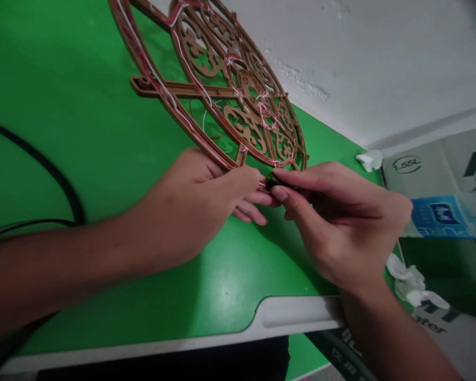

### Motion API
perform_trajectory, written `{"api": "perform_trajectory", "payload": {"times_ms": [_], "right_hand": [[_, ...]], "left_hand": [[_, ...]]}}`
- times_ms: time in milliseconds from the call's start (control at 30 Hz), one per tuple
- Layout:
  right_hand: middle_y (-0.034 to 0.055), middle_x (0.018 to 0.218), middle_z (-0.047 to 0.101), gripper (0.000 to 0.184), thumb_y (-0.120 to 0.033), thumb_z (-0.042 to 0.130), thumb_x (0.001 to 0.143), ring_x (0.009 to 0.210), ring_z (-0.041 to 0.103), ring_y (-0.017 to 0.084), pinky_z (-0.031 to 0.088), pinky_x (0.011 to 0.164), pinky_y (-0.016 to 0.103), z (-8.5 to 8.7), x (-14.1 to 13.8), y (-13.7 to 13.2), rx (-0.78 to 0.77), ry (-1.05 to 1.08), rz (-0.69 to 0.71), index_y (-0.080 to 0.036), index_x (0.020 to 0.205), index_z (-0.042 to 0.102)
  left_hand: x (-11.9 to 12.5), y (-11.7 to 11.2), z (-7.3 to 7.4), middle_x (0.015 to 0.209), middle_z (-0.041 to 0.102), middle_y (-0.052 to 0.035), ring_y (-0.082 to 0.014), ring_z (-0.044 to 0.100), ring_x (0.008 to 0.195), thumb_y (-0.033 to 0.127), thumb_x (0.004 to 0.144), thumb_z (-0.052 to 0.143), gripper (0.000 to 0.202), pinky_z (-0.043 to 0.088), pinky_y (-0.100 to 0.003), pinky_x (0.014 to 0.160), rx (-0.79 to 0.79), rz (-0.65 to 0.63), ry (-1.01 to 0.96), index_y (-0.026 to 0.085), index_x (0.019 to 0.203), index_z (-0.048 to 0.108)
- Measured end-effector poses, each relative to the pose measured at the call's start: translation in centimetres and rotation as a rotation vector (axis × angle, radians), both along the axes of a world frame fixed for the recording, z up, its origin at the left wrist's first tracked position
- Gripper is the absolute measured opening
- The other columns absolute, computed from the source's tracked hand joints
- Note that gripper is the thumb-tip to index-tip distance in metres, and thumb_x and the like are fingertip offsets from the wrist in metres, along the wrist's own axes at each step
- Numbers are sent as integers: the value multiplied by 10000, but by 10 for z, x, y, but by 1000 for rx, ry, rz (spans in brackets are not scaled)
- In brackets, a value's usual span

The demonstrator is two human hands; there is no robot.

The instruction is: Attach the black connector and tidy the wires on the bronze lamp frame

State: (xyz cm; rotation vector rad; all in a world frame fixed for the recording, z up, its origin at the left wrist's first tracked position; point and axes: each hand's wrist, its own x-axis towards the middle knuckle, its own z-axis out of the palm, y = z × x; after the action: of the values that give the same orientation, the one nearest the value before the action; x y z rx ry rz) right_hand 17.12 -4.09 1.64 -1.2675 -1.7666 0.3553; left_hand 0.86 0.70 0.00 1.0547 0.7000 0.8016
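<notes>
A round brown openwork frame (190, 90), with red and white wires run along its rings and spokes, is held tilted above the green table. My left hand (218, 193) grips its lower rim, thumb on top and fingers underneath. Between the thumb and forefinger of my right hand (333, 211) is a small dark, rounded piece (273, 181), pinched right at the frame's lower edge. I cannot make out what kind of piece it is. Red and white wire shows between it and my left thumb.
The green table (103, 174) has a pale front edge (293, 313). A black cable (51, 166) curves at the left. To the right are a plastic bottle (444, 216) with a blue label, a printed carton (428, 159) and crumpled white tissues (410, 280). A white wall rises behind.
</notes>
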Motion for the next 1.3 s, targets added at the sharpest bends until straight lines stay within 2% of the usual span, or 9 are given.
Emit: {"api": "perform_trajectory", "payload": {"times_ms": [133, 367, 667, 833, 1000, 1167, 1300], "right_hand": [[18, 751, 710, 141, -34, 709, 814, 619, 608, 77, 468, 512, 232, 0, -1, 0, 0, 6, 7, -128, 903, 765], [16, 767, 730, 144, -64, 706, 829, 662, 644, 113, 490, 532, 265, 0, 0, -1, -21, 1, -15, -166, 907, 772], [10, 778, 739, 174, -88, 708, 834, 688, 660, 144, 508, 536, 292, -1, 0, 2, -26, 9, -1, -228, 913, 777], [10, 776, 734, 168, -76, 709, 825, 675, 653, 128, 499, 532, 273, -2, 0, 3, -31, 26, 1, -202, 913, 778], [2, 760, 726, 179, -56, 711, 816, 649, 634, 106, 493, 527, 254, -1, 0, 3, -25, 44, 18, -191, 914, 777], [0, 766, 729, 204, -56, 700, 823, 647, 625, 118, 496, 523, 268, -1, -1, 3, -37, 42, 14, -220, 913, 780], [2, 789, 732, 205, -49, 711, 812, 645, 624, 106, 499, 516, 252, -3, -1, 4, -35, 68, 19, -212, 914, 783]], "left_hand": [[1, 1, -1, 735, 782, 30, -127, 757, 684, 169, 851, 527, 235, 646, -181, 570, 13, 0, 21, 172, 757, 744], [0, 1, 0, 674, 759, 70, -99, 750, 657, 157, 850, 502, 273, 629, -148, 572, 14, -11, 19, 187, 733, 746], [-2, 0, 1, 721, 778, 52, -95, 747, 668, 187, 874, 542, 235, 630, -143, 590, -21, -1, 11, 178, 747, 740], [-2, -1, 2, 726, 781, 39, -82, 737, 665, 182, 876, 545, 237, 621, -124, 601, -15, -11, 24, 167, 742, 740], [-2, -1, 3, 771, 791, 65, -64, 720, 639, 179, 883, 527, 259, 619, -119, 591, -15, -26, 36, 191, 752, 750], [-1, -1, 3, 759, 784, 81, -77, 737, 677, 179, 889, 521, 266, 632, -140, 605, -9, -26, 29, 212, 842, 781], [-1, 0, 4, 724, 776, 77, -55, 717, 627, 160, 884, 525, 267, 617, -110, 598, -12, -32, 14, 197, 799, 775]]}}
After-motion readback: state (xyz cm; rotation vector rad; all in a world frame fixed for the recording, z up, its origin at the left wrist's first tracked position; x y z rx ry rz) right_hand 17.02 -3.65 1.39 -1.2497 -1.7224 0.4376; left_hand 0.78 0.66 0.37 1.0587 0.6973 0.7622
